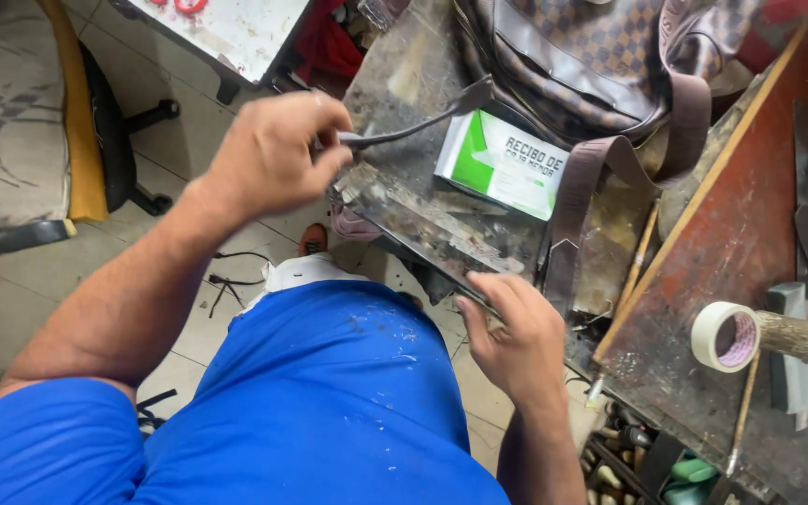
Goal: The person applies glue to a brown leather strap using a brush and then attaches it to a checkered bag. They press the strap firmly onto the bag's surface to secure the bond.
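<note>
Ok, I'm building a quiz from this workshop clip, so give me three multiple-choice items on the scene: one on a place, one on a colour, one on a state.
1. Where does the roll of tape sit?
A. on the floor
B. slipped over a wooden handle on the red board
C. on the booklet

2. What colour are the person's shorts?
A. blue
B. grey
C. green

3. What is the left hand doing?
A. lying flat and open
B. hanging empty
C. gripping a dark strap

Answers: 1 B, the handle passes through the roll's hole. 2 A, bright blue cloth fills the lap. 3 C, the fingers close round the strap's end.
</note>
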